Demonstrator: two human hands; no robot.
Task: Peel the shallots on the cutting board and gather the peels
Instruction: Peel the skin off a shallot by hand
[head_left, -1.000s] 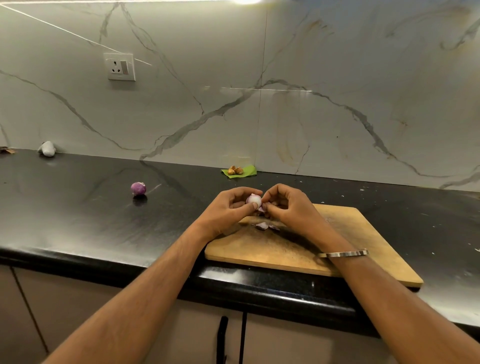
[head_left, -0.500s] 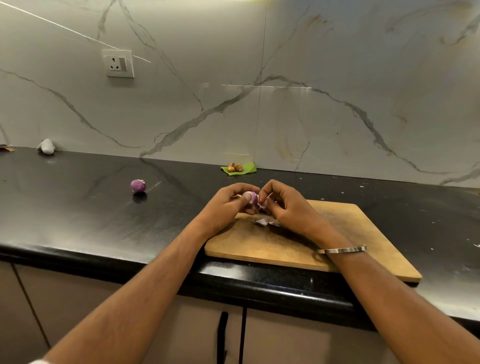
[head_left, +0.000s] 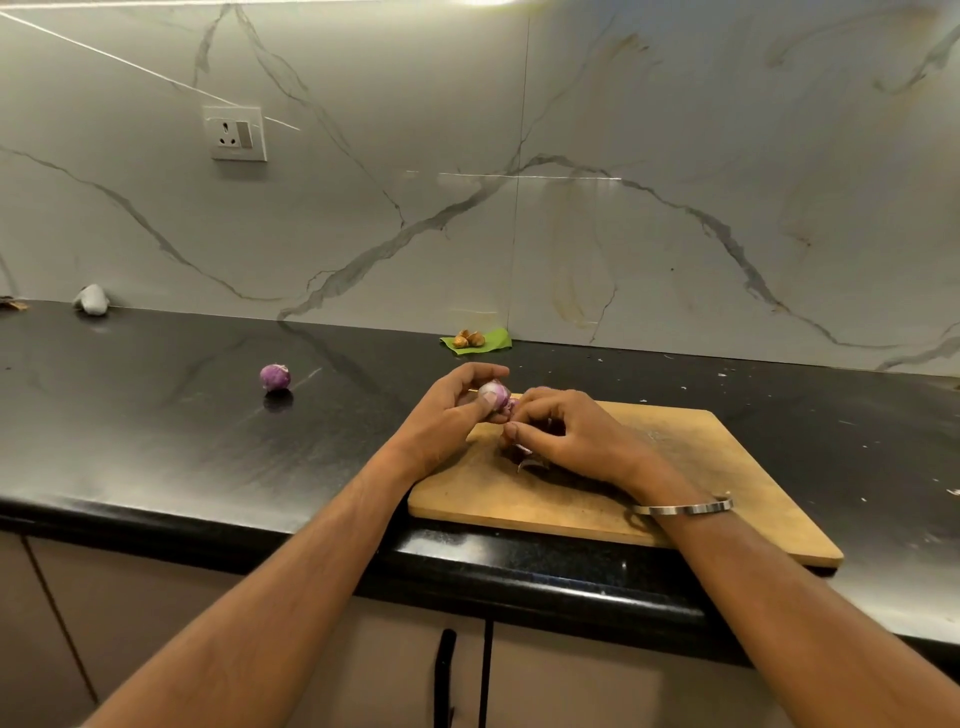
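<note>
Both your hands met over the cutting board (head_left: 613, 499): left hand (head_left: 447, 415) fingers clamped the shallot (head_left: 492, 396), right hand (head_left: 576, 434) fingers pinched its peel.

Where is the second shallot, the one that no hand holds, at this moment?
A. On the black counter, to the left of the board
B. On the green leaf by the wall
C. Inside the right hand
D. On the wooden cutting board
A: the loose shallot lies alone on the black counter, well left of the cutting board, while the left hand holds the other shallot.
</note>
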